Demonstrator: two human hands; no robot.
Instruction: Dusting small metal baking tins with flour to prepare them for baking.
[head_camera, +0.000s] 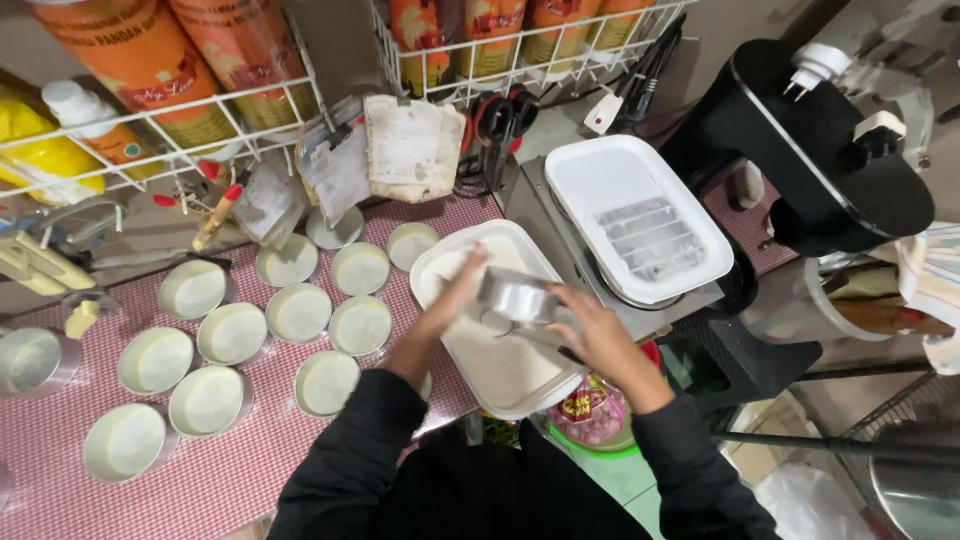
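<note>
At the centre of the frame, over the white tub (440, 262), you hold a small round metal tin (517, 296) between both hands: your left hand (452, 296) has its grip closed on the tin's near-left rim, and your right hand (596, 338) grasps its right side, fingers wrapped under; whether that hand also holds a scoop I cannot tell. The tub is shallow, rectangular, smooth plastic with rounded corners, filled with a pale powder, and it sits at the bench (60, 440) edge, partly overhanging at lower centre. That overhang is the likely trouble: a downward push could tip it and spill the powder. The tin looks slick and thin-walled, so a loose hold could drop it. To the left, a cluster of lined tins (235, 332) stands close together on the red checked cloth, shiny steel sides with matte cream insides; a sleeve could easily knock them.
</note>
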